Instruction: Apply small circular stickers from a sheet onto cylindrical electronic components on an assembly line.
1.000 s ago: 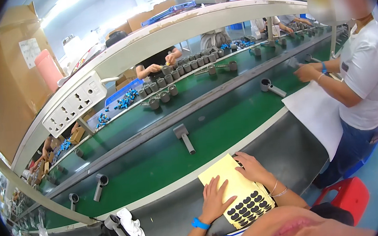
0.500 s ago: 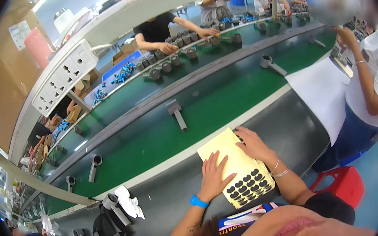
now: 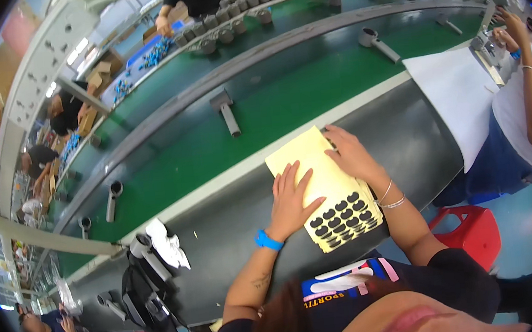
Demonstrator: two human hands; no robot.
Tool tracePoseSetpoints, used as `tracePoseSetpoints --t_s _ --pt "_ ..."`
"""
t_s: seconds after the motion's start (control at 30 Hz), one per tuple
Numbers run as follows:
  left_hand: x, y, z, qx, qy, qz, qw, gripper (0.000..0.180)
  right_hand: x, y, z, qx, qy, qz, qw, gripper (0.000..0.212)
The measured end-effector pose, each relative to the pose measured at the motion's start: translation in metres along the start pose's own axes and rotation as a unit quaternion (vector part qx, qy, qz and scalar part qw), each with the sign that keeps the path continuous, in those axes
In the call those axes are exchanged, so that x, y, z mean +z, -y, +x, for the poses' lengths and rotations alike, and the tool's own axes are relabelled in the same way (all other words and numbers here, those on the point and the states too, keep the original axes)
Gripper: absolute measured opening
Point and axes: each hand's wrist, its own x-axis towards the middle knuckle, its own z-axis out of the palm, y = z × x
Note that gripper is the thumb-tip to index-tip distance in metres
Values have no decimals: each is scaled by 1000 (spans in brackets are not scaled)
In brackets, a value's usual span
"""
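A stack of pale yellow sheets [image 3: 303,152] lies on the dark worktable in front of me. Rows of black notched round stickers [image 3: 345,213] show on its near part; the far part is plain yellow. My left hand [image 3: 292,202] rests flat on the left side of the stack, fingers spread, a blue band on its wrist. Along the right edge lies my right hand [image 3: 352,153], its fingers stretched over the far right corner and the thumb apart on the top sheet. Neither hand has lifted a sheet.
Beyond the table runs a green conveyor belt [image 3: 175,169] carrying grey handled parts [image 3: 228,115]. To the left are a black bag [image 3: 139,289] and a crumpled white cloth [image 3: 168,244]. At right, a white sheet [image 3: 453,94] lies beside a co-worker; a red stool [image 3: 471,235] stands below.
The view has tilted downward, so the stack and both hands appear higher. The grey parts on the belt have shifted slightly left. Both hands keep their places on the stack.
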Motion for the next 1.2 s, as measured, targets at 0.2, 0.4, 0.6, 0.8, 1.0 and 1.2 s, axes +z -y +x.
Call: tracePoseSetpoints --t_s 0.2,0.4,0.6,0.8,1.0,1.2 --pt "-3 3 -9 29 -10 -18 999 64 4 6 -10 14 -5 -10 1000 39" --pt "13 2 -14 31 -14 -29 999 68 3 -3 -23 39 4 13 999 39" --pt "23 12 -4 34 -51 -32 998 71 -16 -10 -17 5 -117 -3 993 31" --pt "27 21 -3 28 -71 -25 997 55 -27 26 -66 76 -54 101 990 20" --pt "26 15 1 58 -84 -12 995 43 -2 32 -115 110 -91 -27 989 20" --pt "11 11 -8 123 -45 33 991 35 18 53 -116 87 -120 -2 989 20"
